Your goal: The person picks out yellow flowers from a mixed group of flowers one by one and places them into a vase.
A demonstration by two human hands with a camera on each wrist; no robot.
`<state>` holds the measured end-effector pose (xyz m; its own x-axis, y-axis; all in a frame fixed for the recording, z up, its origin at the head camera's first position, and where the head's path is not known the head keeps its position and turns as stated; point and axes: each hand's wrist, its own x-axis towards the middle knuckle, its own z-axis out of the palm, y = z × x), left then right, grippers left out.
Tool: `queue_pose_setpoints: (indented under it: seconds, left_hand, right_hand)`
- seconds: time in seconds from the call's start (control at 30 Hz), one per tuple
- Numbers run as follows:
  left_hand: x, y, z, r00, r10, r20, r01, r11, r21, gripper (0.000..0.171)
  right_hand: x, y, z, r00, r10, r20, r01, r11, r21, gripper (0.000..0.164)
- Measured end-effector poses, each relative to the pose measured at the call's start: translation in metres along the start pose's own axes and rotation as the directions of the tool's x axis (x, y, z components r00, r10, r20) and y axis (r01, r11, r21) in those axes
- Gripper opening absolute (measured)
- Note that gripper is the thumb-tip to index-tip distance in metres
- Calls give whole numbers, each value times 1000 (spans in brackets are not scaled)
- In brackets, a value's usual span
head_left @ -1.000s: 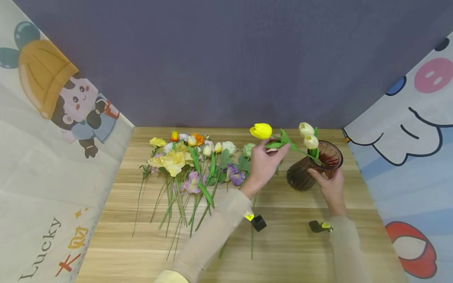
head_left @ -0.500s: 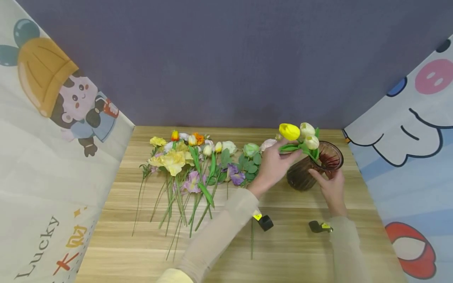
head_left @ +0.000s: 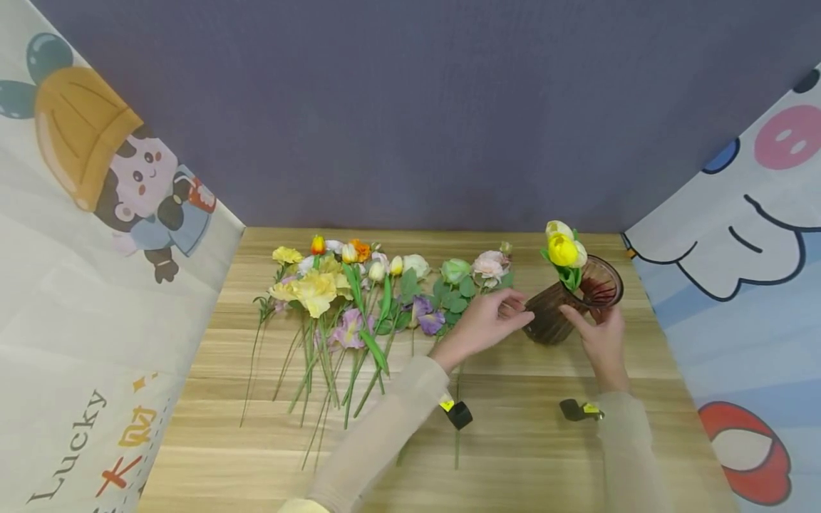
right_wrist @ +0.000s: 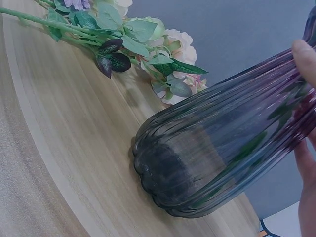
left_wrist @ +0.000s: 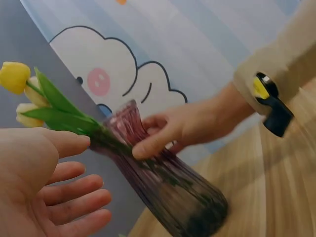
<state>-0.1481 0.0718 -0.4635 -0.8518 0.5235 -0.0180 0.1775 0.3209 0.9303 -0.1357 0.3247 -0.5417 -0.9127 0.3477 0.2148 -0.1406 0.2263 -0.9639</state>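
A ribbed, purplish glass vase [head_left: 549, 313] leans to the right, and my right hand [head_left: 601, 343] grips it around the neck. Out of its mouth rise a yellow tulip [head_left: 562, 249] and two cream tulips [left_wrist: 28, 114], their green stems showing through the glass in the left wrist view. My left hand [head_left: 489, 320] is just left of the vase, holding nothing, its fingers extended and relaxed. In the right wrist view the vase's scalloped base [right_wrist: 165, 182] is near the tabletop; part of my right hand [right_wrist: 307, 64] shows at the edge.
Loose artificial flowers lie left of the vase, among them a large yellow bloom [head_left: 314, 292], a purple iris [head_left: 425, 315], a pale green rose [head_left: 455, 271] and a pink rose [head_left: 491, 266]. A dark grey panel [head_left: 410, 114] rises behind the wooden table [head_left: 513, 442].
My left hand carried the yellow tulip rightward and its stem went into the vase beside the cream tulips. It then let go and drew back down and left. The right hand kept its grip.
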Motion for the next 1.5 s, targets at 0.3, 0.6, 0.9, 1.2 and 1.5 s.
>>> queue_pose_setpoints:
  seconds: [0.3,0.6,0.9,1.2,1.5]
  left_hand:
    - [-20,-25,-5,1000,17,-21,-17,1000,26,36]
    - [-42,-46,-11,997,-46,-65,45,999,-10,34]
    - [-58,-70,-21,988,-71,-136,71,997,-5,29]
    - [-71,-95,-38,972,-95,-215,91,995,-27,29]
    - [-82,-114,-59,926,-158,-342,157,987,-31,32]
  right_hand:
    - [2,-2,0,999,31,-14,-31,999,19,71]
    - [0,-3,0,1000,20,2,-20,999,28,72]
    - [0,-5,0,1000,16,10,-16,1000,17,72]
    - [-1,-6,0,1000,14,14,-14,999,29,71]
    - [-1,-4,-2,999,34,12,-34,999,15,72]
